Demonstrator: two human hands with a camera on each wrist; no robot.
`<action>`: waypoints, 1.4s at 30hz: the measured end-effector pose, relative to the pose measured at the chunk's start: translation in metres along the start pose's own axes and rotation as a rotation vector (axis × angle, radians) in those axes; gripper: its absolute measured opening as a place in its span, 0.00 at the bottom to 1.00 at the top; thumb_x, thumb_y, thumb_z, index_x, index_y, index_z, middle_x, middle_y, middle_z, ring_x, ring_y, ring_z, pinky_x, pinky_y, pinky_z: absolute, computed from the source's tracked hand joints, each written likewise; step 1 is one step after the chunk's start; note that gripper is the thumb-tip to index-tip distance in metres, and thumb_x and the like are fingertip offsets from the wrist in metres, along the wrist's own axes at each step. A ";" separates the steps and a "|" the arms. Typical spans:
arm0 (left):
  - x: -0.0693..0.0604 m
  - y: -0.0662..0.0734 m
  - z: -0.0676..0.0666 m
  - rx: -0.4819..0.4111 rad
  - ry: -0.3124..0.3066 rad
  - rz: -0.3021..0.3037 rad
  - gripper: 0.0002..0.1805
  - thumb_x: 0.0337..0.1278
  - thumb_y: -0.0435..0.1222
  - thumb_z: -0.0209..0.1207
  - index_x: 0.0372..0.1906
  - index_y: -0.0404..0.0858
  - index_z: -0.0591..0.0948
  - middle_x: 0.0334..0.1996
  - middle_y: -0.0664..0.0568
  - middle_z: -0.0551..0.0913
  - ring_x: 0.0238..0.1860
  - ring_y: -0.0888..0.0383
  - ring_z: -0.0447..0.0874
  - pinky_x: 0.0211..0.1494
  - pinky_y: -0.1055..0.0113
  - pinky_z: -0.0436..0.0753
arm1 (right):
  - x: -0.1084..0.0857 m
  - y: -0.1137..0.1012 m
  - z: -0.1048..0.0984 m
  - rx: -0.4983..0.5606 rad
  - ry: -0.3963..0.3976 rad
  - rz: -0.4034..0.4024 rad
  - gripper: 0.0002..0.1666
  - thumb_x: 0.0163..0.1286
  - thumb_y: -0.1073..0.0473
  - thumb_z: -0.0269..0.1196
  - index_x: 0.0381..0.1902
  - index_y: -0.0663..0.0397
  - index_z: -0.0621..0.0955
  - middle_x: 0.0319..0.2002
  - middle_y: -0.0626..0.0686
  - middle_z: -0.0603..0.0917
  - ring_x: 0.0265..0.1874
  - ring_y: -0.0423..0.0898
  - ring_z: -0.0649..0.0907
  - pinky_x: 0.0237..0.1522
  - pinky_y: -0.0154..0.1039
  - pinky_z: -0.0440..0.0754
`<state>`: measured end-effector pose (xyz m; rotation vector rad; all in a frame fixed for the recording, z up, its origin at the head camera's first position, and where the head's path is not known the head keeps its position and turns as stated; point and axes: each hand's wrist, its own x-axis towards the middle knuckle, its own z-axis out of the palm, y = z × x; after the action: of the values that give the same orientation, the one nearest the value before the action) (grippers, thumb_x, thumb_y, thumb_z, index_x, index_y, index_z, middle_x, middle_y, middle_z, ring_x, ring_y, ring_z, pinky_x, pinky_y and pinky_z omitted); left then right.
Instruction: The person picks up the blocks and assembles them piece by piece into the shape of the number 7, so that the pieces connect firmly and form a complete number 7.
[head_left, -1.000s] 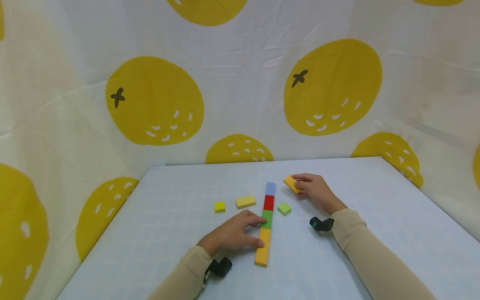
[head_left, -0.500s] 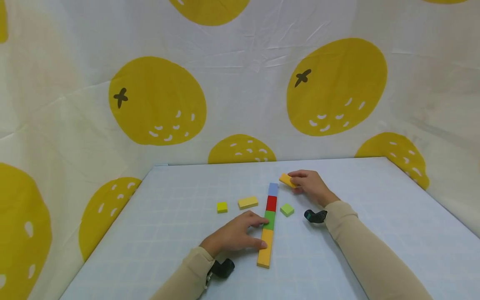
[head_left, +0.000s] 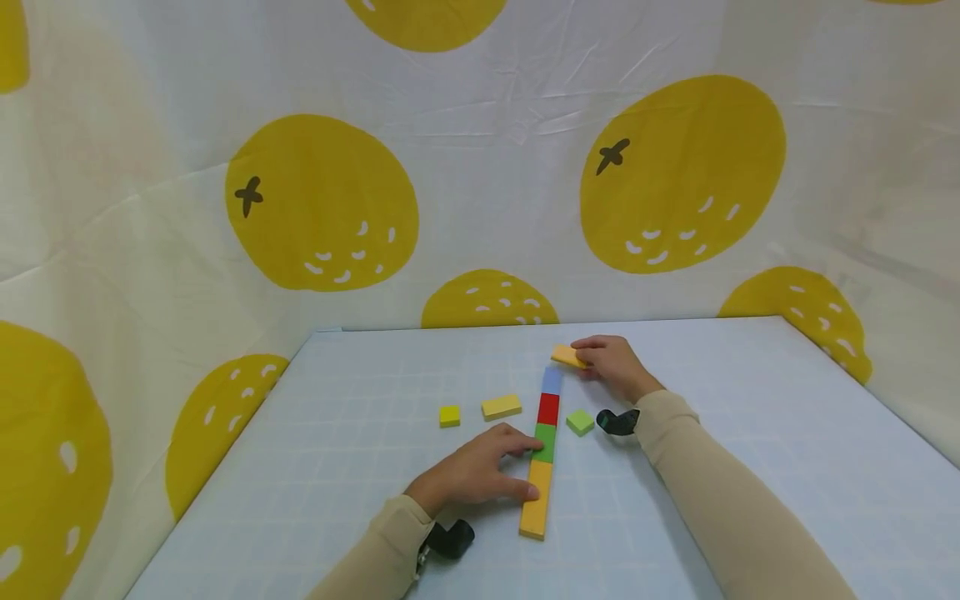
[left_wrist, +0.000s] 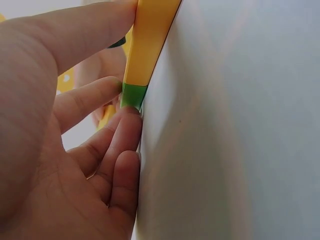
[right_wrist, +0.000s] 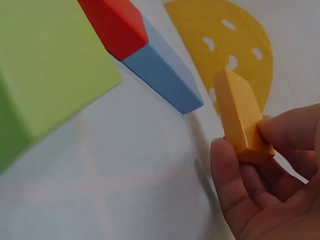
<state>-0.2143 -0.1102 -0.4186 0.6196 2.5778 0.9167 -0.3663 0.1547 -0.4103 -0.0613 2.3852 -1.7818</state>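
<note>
A row of blocks runs away from me: an orange block (head_left: 536, 508), a green block (head_left: 545, 443), a red block (head_left: 548, 409) and a blue block (head_left: 552, 381) at the far end. My left hand (head_left: 480, 471) rests along the row's left side, thumb on the orange block and index finger on the green one; the left wrist view shows its fingertips against their sides. Just beyond the blue block, my right hand (head_left: 613, 365) pinches another orange block (right_wrist: 239, 117) between thumb and fingers. In the right wrist view this block is apart from the blue one.
Left of the row lie a small yellow block (head_left: 449, 416) and a pale yellow block (head_left: 501, 407). A light green block (head_left: 580, 422) lies right of the row, under the right wrist. The white table (head_left: 337, 467) meets a fruit-patterned cloth (head_left: 495, 200) at the back.
My right hand has moved left with the orange block, bringing it to the far end of the row and turning it more crosswise. The left hand stays on the row.
</note>
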 end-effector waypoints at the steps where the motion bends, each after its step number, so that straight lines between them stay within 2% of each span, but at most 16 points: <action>1: 0.000 0.000 0.000 0.001 0.000 -0.002 0.32 0.50 0.59 0.71 0.63 0.64 0.78 0.55 0.66 0.74 0.54 0.66 0.72 0.63 0.57 0.74 | 0.001 -0.001 0.001 -0.021 0.003 -0.004 0.19 0.76 0.60 0.56 0.61 0.61 0.80 0.63 0.61 0.74 0.56 0.56 0.75 0.46 0.36 0.84; 5: 0.001 0.001 0.001 -0.005 -0.005 -0.006 0.31 0.50 0.59 0.71 0.62 0.65 0.78 0.54 0.66 0.73 0.53 0.66 0.72 0.63 0.57 0.74 | 0.004 -0.004 0.005 -0.101 0.016 -0.008 0.18 0.76 0.59 0.56 0.59 0.58 0.81 0.62 0.60 0.75 0.54 0.56 0.75 0.46 0.36 0.84; 16: 0.003 0.002 0.003 -0.001 -0.012 -0.005 0.31 0.50 0.60 0.70 0.62 0.67 0.78 0.55 0.67 0.73 0.54 0.66 0.71 0.64 0.57 0.74 | 0.006 -0.013 0.014 -0.199 0.032 0.003 0.17 0.77 0.58 0.55 0.57 0.58 0.81 0.58 0.59 0.77 0.53 0.54 0.77 0.54 0.42 0.81; 22: 0.001 0.001 0.002 0.005 -0.015 0.005 0.31 0.51 0.59 0.70 0.63 0.67 0.77 0.54 0.67 0.73 0.53 0.67 0.71 0.63 0.59 0.74 | 0.008 -0.017 0.021 -0.211 0.042 -0.021 0.18 0.75 0.60 0.54 0.56 0.60 0.82 0.57 0.60 0.78 0.51 0.54 0.78 0.53 0.42 0.80; 28: 0.001 -0.001 0.003 -0.006 -0.026 -0.004 0.31 0.51 0.59 0.70 0.63 0.66 0.78 0.54 0.67 0.73 0.54 0.67 0.71 0.63 0.58 0.74 | 0.009 -0.018 0.029 -0.270 0.049 -0.022 0.18 0.74 0.59 0.55 0.54 0.59 0.84 0.52 0.59 0.80 0.46 0.52 0.77 0.48 0.41 0.76; 36: 0.002 -0.001 0.002 0.000 -0.015 -0.021 0.31 0.50 0.60 0.70 0.62 0.69 0.77 0.57 0.67 0.73 0.58 0.66 0.70 0.65 0.57 0.74 | 0.009 -0.018 0.034 -0.391 0.037 -0.052 0.20 0.74 0.59 0.52 0.55 0.57 0.84 0.54 0.59 0.81 0.50 0.54 0.76 0.58 0.49 0.75; 42: 0.002 -0.001 0.001 0.002 -0.023 -0.024 0.31 0.51 0.59 0.70 0.63 0.68 0.77 0.57 0.65 0.72 0.58 0.65 0.69 0.64 0.57 0.74 | 0.009 -0.017 0.036 -0.413 0.012 -0.051 0.21 0.74 0.60 0.50 0.57 0.57 0.83 0.53 0.59 0.81 0.52 0.55 0.75 0.60 0.51 0.74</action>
<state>-0.2156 -0.1096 -0.4205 0.5946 2.5606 0.8944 -0.3710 0.1145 -0.4054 -0.1622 2.7406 -1.2805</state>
